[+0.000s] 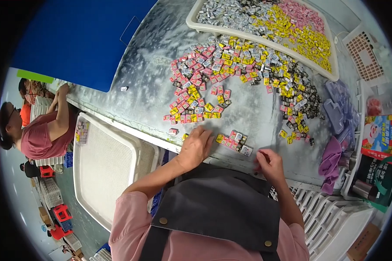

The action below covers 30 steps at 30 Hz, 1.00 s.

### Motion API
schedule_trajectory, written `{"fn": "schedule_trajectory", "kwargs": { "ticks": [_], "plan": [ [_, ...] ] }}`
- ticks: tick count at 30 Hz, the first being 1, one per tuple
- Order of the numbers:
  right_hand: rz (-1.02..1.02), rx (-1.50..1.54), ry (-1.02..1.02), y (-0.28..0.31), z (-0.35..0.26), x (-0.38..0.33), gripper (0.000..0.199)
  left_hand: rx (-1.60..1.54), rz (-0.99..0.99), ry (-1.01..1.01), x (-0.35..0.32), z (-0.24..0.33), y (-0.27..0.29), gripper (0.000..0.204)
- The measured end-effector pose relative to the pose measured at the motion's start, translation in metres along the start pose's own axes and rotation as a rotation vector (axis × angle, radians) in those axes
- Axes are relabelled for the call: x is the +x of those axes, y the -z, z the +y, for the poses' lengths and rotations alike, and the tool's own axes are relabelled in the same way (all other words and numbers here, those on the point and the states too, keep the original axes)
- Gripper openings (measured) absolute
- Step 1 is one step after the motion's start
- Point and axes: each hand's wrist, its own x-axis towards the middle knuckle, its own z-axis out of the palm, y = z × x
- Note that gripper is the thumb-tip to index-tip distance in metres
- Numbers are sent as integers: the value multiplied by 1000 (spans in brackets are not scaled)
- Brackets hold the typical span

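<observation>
My left hand point(197, 148) rests low at the table's near edge, its fingers bent down; what they may hold is hidden beneath them. Just beside it lie a yellow piece point(185, 136) and a small pink piece point(173, 131). My right hand point(271, 165) hovers at the edge with loosely curled fingers apart and nothing visible in them. Between both hands sits a compact cluster of small wrapped pieces point(233, 141) in pink, yellow, black and white. Farther back spreads a loose heap of the same small pieces point(204, 71), with rows of them nearer me.
A white tray point(265, 35) of sorted pieces stands at the back. Purple trays point(334, 114) and a purple cloth point(331, 163) lie at right. Blue board point(78, 39) covers the far left. White mesh trays point(102, 161) stand below the table, near another person point(45, 135).
</observation>
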Motion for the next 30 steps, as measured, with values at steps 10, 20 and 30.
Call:
{"fn": "schedule_trajectory", "kwargs": {
  "ticks": [10, 20, 30],
  "plan": [
    [-27, 242, -124, -10, -9, 8, 15, -409, -102, 355, 13, -3, -16, 17],
    [-98, 122, 31, -43, -74, 37, 14, -473, -2, 466, 13, -39, 30, 15],
    [-499, 66, 202, -214, -175, 138, 19, -94, 334, 620, -9, -200, 124, 21]
  ]
}}
